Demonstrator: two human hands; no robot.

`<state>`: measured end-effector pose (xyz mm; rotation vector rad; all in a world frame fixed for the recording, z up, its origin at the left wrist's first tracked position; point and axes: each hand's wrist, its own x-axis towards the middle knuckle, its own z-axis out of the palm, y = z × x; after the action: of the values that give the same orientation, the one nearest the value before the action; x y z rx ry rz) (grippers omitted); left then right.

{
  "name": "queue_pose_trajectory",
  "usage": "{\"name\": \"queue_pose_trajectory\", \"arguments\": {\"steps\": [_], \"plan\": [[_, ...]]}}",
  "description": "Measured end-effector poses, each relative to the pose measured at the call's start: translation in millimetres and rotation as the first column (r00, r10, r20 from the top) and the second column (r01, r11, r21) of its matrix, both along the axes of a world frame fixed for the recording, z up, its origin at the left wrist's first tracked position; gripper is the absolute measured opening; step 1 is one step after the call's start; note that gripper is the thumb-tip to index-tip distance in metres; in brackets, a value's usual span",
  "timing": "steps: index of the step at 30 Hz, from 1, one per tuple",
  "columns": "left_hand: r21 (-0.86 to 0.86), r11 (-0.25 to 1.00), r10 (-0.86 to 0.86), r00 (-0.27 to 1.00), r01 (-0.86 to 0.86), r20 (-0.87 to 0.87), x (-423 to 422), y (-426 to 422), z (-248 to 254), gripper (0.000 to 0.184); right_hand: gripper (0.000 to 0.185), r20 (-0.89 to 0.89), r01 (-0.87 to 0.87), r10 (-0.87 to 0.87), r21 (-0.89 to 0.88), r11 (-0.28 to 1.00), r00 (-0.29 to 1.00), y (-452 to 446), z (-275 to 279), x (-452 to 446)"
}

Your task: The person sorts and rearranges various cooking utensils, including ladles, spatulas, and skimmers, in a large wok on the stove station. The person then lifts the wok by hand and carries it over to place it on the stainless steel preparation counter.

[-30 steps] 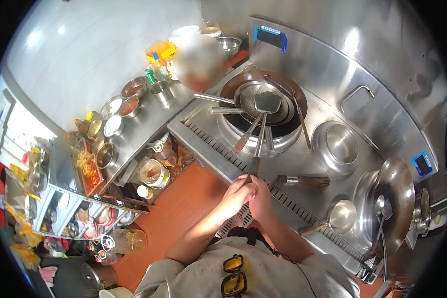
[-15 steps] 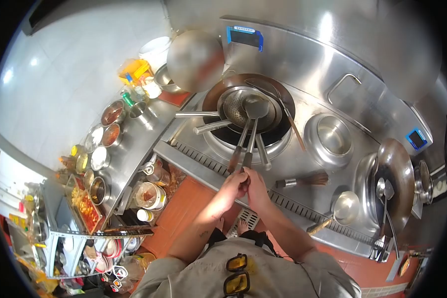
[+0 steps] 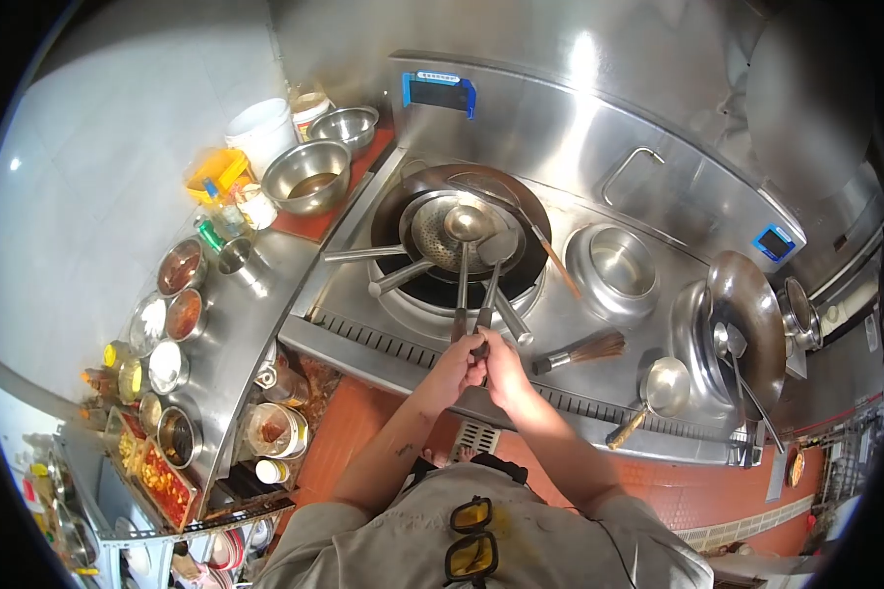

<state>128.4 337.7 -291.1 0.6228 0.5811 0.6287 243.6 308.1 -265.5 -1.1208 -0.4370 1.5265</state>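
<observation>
Closed around the dark grip of a ladle is my left hand. My right hand is wrapped around the handle of a wok spatula; both hands touch each other at the stove's front edge. The heads of the two tools lie side by side over a perforated strainer, which rests in a dark wok. Several metal handles stick out over the wok's rim. A long thin-handled tool leans on the wok's right side.
Right of the wok are a round metal pot, a bamboo brush, a wooden-handled ladle and a second wok tilted up. Seasoning bowls line the left counter, with steel basins at its far end.
The ladle and spatula heads, overlapping before, are now apart, with the ladle's bowl turned to show its shiny inside. The view has shifted, revealing the basins at the back left.
</observation>
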Motion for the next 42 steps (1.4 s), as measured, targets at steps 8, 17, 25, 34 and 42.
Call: {"name": "queue_pose_trajectory", "arguments": {"steps": [8,17,25,34,42], "plan": [[0.053,0.997,0.056,0.994,-0.051,-0.092,6.8,11.3,2.0,0.036,0.043,-0.033,-0.031,0.031,-0.009,0.999,0.999,14.2,-20.2,-2.1],[0.084,0.996,0.044,0.975,-0.026,-0.219,4.4,3.9,2.0,0.033,0.041,0.069,-0.043,0.048,-0.071,0.997,0.996,7.2,-22.2,-3.1],[0.202,0.974,-0.064,0.984,0.098,-0.168,-3.4,-31.7,-10.4,0.033,0.041,0.157,0.033,-0.026,-0.042,0.999,0.987,-40.0,-23.6,-10.6],[0.090,0.872,-0.471,0.875,0.482,-0.113,13.1,-92.2,-48.3,0.032,0.036,0.057,0.239,-0.236,-0.044,0.970,0.970,-145.9,-41.5,1.4],[0.056,0.660,-0.726,0.655,0.750,-0.211,57.4,-151.2,-49.8,0.027,0.034,0.076,0.508,-0.506,-0.014,0.861,0.859,-234.3,-55.4,20.5]]}}
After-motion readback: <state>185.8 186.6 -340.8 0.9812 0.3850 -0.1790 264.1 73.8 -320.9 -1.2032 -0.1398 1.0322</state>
